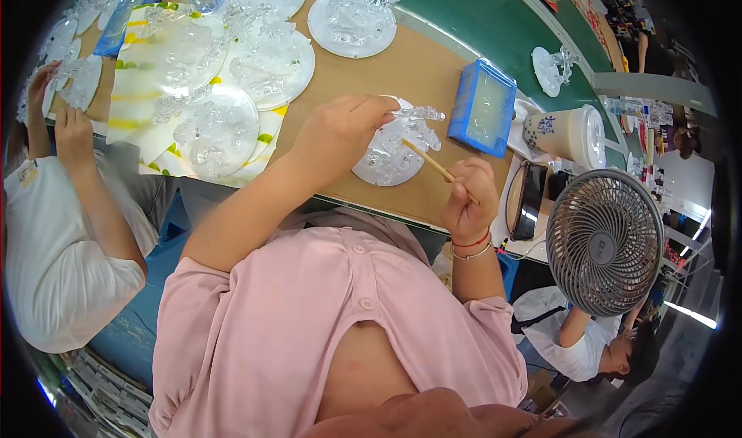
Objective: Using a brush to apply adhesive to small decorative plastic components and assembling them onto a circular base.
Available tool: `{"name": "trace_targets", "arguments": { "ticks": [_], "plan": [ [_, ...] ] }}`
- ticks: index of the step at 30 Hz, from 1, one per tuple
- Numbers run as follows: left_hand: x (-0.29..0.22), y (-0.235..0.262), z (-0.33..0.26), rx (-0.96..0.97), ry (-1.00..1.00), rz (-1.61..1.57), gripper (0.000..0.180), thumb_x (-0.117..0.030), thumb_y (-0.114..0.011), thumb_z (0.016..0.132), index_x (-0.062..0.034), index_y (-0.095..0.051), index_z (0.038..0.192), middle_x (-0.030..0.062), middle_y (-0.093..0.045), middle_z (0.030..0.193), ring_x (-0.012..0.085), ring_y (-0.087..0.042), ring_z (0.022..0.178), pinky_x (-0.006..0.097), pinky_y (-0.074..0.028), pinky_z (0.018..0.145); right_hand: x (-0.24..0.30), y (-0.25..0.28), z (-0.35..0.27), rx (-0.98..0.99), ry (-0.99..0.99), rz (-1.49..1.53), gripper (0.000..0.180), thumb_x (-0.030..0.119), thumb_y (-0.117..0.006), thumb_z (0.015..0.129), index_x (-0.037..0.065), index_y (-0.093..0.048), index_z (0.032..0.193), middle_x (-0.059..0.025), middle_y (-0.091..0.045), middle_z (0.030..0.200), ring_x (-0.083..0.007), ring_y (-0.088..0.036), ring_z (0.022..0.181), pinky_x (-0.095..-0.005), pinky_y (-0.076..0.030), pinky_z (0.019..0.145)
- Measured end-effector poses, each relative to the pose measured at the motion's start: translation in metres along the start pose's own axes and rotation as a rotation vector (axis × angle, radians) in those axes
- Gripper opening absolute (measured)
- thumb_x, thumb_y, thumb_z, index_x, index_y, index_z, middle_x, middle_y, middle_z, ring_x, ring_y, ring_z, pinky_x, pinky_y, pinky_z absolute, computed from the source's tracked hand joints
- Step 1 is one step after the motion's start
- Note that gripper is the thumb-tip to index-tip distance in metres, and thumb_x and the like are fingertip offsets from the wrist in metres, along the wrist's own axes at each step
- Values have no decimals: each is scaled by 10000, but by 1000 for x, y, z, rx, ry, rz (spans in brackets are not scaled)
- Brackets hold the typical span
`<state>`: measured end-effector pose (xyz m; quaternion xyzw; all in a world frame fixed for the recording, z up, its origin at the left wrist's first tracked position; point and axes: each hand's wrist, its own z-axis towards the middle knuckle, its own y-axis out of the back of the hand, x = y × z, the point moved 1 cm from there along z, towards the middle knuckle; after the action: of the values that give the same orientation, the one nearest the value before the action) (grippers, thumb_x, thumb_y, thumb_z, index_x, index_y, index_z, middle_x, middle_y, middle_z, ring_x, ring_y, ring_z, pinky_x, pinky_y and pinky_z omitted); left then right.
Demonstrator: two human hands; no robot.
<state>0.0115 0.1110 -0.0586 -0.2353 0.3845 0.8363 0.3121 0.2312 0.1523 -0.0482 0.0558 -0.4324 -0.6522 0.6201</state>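
Note:
My left hand [340, 129] pinches a small clear crystal-like piece [420, 113] and holds it just above a round white disc [390, 156] that carries a cluster of clear pieces. My right hand [469, 198] grips a thin wooden stick [429, 162]; the stick's tip points at the cluster on the disc. The disc lies on a brown cardboard sheet [417, 71] over a green table [471, 21]. A red and a thin bracelet sit on my right wrist.
Several finished clear ornaments on white discs [232, 83] fill the table to the left. A blue tray [483, 107], a lidded paper cup [568, 134] and a desk fan [604, 241] stand to the right. Another person's hands [58, 106] work at far left.

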Motion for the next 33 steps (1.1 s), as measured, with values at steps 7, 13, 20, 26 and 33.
{"name": "trace_targets", "arguments": {
  "ticks": [7,13,20,26,33],
  "plan": [
    [3,-1,-4,25,39,27,123,-94,-715,779,-83,-673,895,54,-676,774,205,-624,612,309,-472,530,17,3,-20,-43,13,-42,194,156,-495,957,19,-474,821,-118,-604,748,-287,-592,686,-400,-502,726],
    [9,-3,-6,8,14,-2,158,-64,-731,756,-79,-673,902,54,-639,707,212,-593,576,312,-446,511,22,4,-13,21,-98,54,163,150,-496,953,22,-470,857,-131,-615,760,-299,-593,686,-401,-502,719],
    [2,-5,3,50,-42,11,187,-45,-732,738,-77,-664,910,56,-635,710,212,-595,595,326,-437,511,12,-11,-14,-74,-104,172,134,138,-510,948,21,-463,902,-139,-620,753,-302,-602,683,-404,-503,703],
    [7,-1,0,50,-55,12,189,-38,-730,733,-73,-662,907,56,-648,733,223,-603,619,332,-448,533,25,3,-1,53,-72,73,83,83,-522,922,25,-464,911,-148,-625,778,-299,-606,682,-416,-511,713],
    [4,-4,4,95,-80,-5,175,-44,-725,737,-61,-658,898,62,-656,756,224,-611,634,331,-454,539,26,-18,21,118,157,-14,98,9,-591,843,20,-503,887,-127,-615,755,-294,-601,661,-416,-520,674]
  ]
}}
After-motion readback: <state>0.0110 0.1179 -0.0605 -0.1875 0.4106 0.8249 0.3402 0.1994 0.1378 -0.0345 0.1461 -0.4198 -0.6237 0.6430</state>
